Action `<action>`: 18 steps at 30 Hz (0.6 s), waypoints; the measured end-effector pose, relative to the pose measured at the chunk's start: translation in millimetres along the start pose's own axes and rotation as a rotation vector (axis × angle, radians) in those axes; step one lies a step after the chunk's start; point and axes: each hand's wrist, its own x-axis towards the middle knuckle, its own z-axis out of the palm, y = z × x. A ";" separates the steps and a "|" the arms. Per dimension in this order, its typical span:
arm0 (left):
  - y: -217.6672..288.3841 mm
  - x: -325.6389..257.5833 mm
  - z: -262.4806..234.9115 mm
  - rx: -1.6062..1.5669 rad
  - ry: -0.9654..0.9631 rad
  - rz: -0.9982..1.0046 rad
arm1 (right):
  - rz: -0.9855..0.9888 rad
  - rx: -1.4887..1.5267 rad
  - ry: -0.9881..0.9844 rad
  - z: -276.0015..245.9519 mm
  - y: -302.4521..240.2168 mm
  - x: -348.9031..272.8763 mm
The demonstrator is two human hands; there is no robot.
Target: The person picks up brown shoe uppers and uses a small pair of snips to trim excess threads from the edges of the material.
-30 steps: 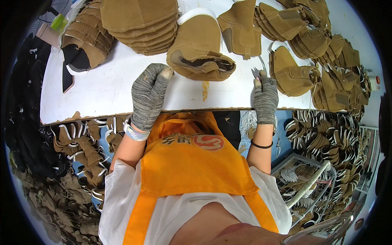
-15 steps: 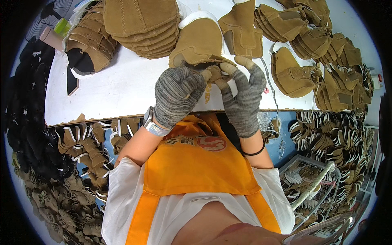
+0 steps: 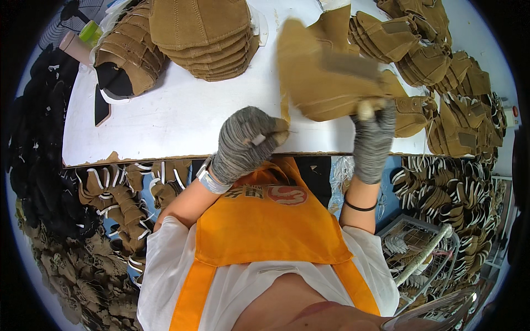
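In a striped grey knit glove with its fingertips bare or pale, my right hand (image 3: 375,132) grips a brown suede shoe upper (image 3: 320,77) by its near right edge. The upper is smeared by motion and hangs over the right half of the white table (image 3: 182,127). It partly covers another brown upper (image 3: 411,118) that lies beside my right hand. My left hand (image 3: 248,140), gloved the same way, is closed in a pinch over the table's front edge. A thin dark tip shows at its fingers, too small to name.
A stack of brown suede pieces (image 3: 204,38) stands at the back left, beside a row of nested uppers (image 3: 127,55). More uppers (image 3: 425,60) are piled along the right. Below the table are bundled shoe parts (image 3: 127,209) and a wire basket (image 3: 417,243).
My right hand has moved right, carrying the shoe upper up and to the right. My left hand has let go of the upper and dropped slightly, staying closed.
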 end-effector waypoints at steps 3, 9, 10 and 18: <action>-9.5 -5.1 10.4 -0.149 0.083 -0.237 | 0.072 0.356 -0.002 -15.8 -11.4 10.1; 1.4 16.2 16.3 -0.444 -0.037 -0.357 | 0.209 0.561 0.028 -16.9 -12.3 7.6; 2.8 18.4 16.7 -0.465 -0.051 -0.355 | 0.214 0.571 0.027 -18.1 -11.3 7.1; -9.2 69.3 19.6 -1.064 -0.216 -0.393 | 0.153 0.406 0.078 -13.0 -17.2 4.8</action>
